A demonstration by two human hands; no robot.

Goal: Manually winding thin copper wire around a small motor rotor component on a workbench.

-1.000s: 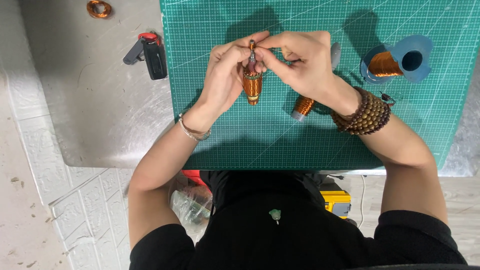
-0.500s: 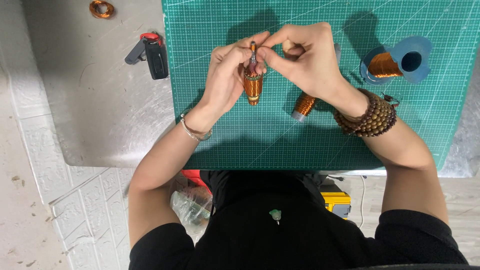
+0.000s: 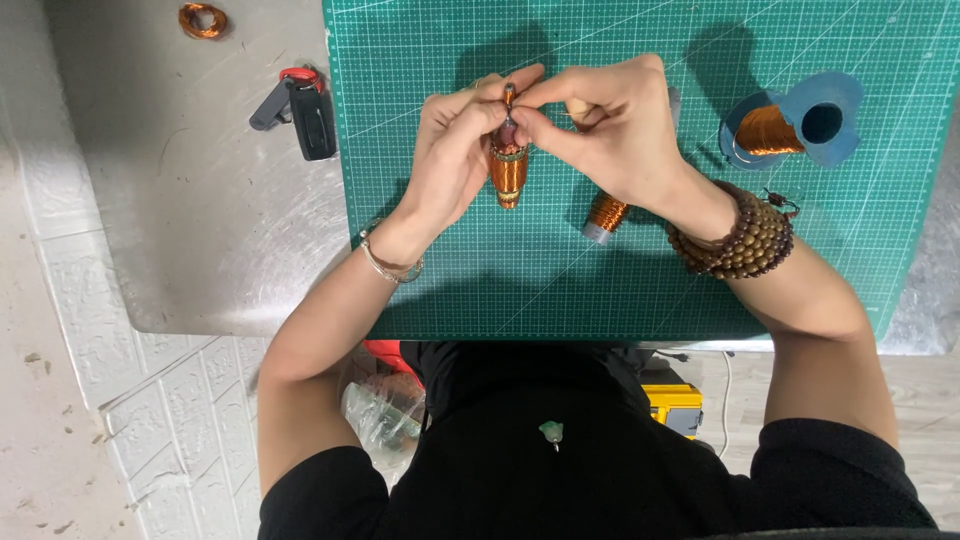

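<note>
Near edge: green cutting mat (image 3: pixel 600 290) on steel surface (image 3: pixel 200 230). Small copper-wound piece (image 3: pixel 604 215) lies on mat, just under right wrist. Mid-mat: left hand (image 3: pixel 452 160) grasps copper-wound coil (image 3: pixel 508 168), held upright above mat; right hand (image 3: pixel 610 125) pinches coil's top end, fingertips meeting left's. Farther right: blue spool of copper wire (image 3: pixel 790 125). Off mat, left: black key fob (image 3: pixel 305 110); beyond, loose wire ring (image 3: pixel 203 20)

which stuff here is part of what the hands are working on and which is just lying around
In hand:
- copper-wound piece, pinched by left hand and right hand
- green cutting mat under them

Lying about:
- small copper coil on the mat
- blue wire spool
- black key fob
- loose wire ring
</note>
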